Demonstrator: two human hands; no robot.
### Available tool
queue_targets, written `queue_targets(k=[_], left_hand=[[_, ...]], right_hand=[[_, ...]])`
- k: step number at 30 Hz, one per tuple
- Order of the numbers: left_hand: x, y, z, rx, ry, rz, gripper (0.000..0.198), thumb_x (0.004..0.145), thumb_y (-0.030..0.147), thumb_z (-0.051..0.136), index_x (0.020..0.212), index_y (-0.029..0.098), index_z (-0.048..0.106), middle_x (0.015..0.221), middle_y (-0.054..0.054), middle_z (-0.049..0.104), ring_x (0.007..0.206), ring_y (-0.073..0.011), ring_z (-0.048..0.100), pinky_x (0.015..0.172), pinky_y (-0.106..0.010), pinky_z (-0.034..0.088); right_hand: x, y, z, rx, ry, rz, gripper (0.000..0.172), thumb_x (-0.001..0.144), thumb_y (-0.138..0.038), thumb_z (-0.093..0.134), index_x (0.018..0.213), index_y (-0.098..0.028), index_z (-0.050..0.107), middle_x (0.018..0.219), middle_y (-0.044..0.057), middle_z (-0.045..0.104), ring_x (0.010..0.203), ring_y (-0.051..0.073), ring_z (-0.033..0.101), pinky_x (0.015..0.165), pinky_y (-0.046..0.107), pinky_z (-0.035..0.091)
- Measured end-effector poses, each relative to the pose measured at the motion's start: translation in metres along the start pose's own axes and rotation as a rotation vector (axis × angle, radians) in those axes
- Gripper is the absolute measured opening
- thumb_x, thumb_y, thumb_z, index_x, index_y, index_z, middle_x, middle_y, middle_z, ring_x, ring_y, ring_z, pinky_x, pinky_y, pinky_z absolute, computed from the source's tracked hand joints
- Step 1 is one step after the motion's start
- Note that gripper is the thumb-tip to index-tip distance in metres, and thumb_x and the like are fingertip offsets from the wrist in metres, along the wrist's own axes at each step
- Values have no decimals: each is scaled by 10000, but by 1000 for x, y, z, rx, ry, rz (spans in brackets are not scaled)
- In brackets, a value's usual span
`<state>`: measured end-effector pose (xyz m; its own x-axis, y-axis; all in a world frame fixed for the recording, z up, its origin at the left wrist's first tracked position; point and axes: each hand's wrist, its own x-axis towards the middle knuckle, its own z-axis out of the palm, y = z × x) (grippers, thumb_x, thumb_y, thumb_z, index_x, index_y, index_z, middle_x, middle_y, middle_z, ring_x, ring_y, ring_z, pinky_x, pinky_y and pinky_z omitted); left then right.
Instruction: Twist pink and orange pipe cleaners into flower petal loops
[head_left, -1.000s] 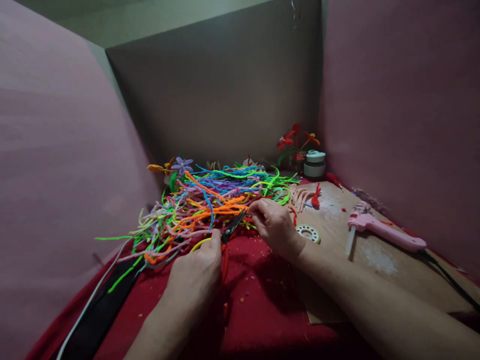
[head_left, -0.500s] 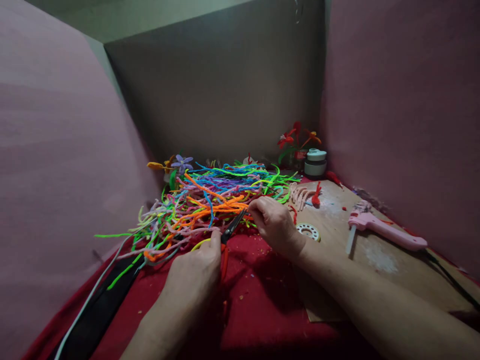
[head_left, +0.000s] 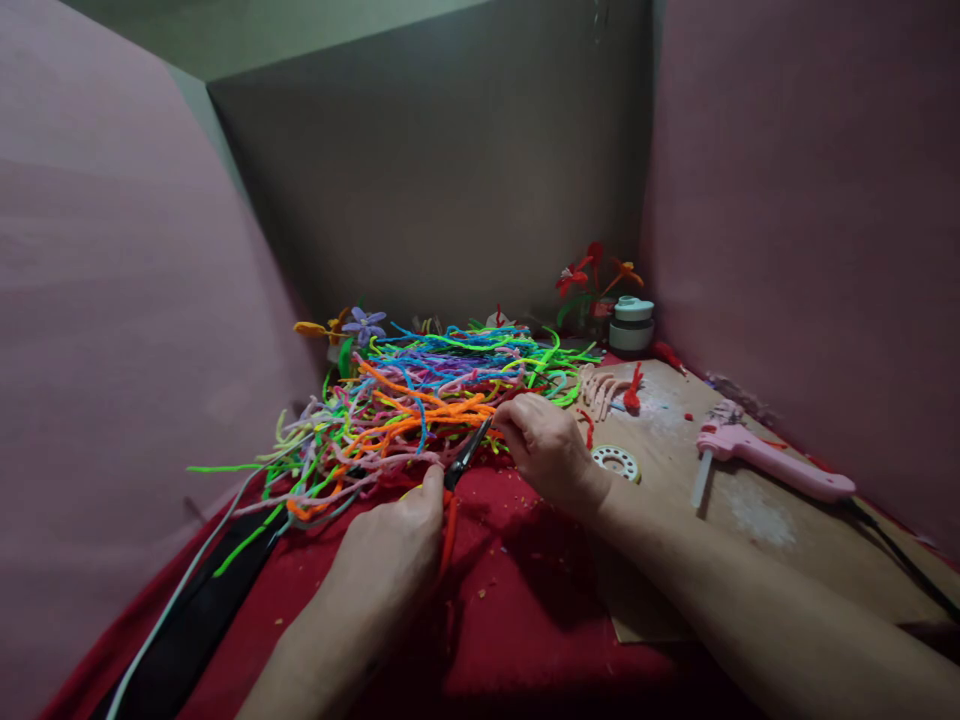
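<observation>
Scissors (head_left: 466,460) with dark slim blades, before fuzzy stems (head_left: 450,410).
Above the red cloth (head_left: 525,620), the left hand (head_left: 394,540) grips the scissors; at their tip, the right hand (head_left: 544,445) is pinched closed (on what, I cannot tell). Beyond lie the tangled stems, then a soft purple flower (head_left: 365,326).

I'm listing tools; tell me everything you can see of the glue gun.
The pink glue gun lies on the brown board, its plastic-looking handle stretching right to a black cord. Greyish residue clots its head; a pale glue stick juts toward the viewer. Neither the left hand nor the right hand touches it; whether it's hot is unclear.
</observation>
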<state>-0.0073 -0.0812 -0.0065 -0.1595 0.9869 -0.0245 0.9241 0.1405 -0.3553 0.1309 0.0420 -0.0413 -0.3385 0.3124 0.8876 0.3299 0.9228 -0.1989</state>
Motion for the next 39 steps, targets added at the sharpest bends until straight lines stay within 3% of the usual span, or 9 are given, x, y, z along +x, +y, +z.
queue_targets(k=[9, 15, 18, 21, 24, 27, 30, 32, 39], left_hand=[[-3, -4, -4, -110, -26, 10, 533, 802, 17, 261, 1329, 77, 319, 837, -156, 695, 780, -291, 686, 618, -352, 498], [-6, -14, 4, -183, -54, 79, 406, 834, 124, 322, 1224, 170, 429, 913, -127, 700, 810, -289, 681, 647, -350, 485], [-3, -19, 9, -179, -68, 140, 338, 836, 169, 343, 1132, 186, 506, 955, -135, 694, 847, -307, 668, 671, -383, 480], [5, -24, 12, -258, -36, 193, 249, 835, 233, 410, 1019, 195, 574, 967, -127, 684, 884, -266, 652, 733, -350, 468], [15, -28, 6, -468, 72, 198, 199, 790, 265, 517, 951, 197, 613, 963, -104, 675, 895, -232, 633, 764, -320, 458], [32, -28, -7, -900, 247, 114, 263, 784, 332, 554, 999, 194, 615, 873, -67, 671, 787, -192, 626, 693, -292, 469], [52, -24, -20, -1476, 261, 58, 447, 717, 415, 639, 1088, 173, 586, 798, -26, 643, 534, -113, 545, 513, -243, 441], [65, -21, -25, -1700, 274, 118, 450, 678, 388, 689, 1058, 157, 620, 787, -24, 635, 528, -84, 518, 510, -214, 424], [80, -11, -19, -1942, 264, 204, 254, 684, 342, 700, 821, 129, 693, 567, 25, 517, 488, -52, 443, 490, -178, 381]], right_hand=[[0, -2, -3, 66, 42, 79, 174, 853, -130, 422, 734, -164, 544, 691, 71, 592, 679, 174, 536, 667, 287, 421], [4, 1, -4, 354, 128, 419, 95, 804, -155, 494, 743, -168, 566, 695, 22, 589, 644, 131, 536, 625, 251, 413], [8, 3, -5, 610, 142, 608, 79, 778, -225, 551, 731, -163, 564, 642, -3, 564, 583, 109, 510, 562, 234, 401], [11, 4, -4, 880, 125, 776, 142, 738, -289, 611, 723, -157, 559, 566, -25, 550, 476, 84, 460, 466, 217, 360], [13, 4, -4, 1096, 111, 883, 198, 681, -310, 675, 714, -154, 557, 529, -28, 563, 409, 70, 437, 412, 207, 327], [14, 1, -6, 1304, 76, 953, 230, 623, -286, 726, 703, -153, 556, 498, -37, 554, 391, 63, 434, 399, 197, 320], [14, -1, -7, 1446, 11, 1027, 241, 591, -249, 748, 712, -152, 562, 483, -45, 541, 383, 55, 419, 396, 191, 315], [14, -2, -7, 1488, -15, 1052, 233, 593, -234, 743, 723, -151, 568, 482, -44, 540, 384, 53, 414, 393, 190, 305], [11, 0, -5, 1490, -129, 1053, 197, 620, -241, 708, 728, -148, 573, 493, -23, 559, 363, 56, 404, 381, 199, 264]])
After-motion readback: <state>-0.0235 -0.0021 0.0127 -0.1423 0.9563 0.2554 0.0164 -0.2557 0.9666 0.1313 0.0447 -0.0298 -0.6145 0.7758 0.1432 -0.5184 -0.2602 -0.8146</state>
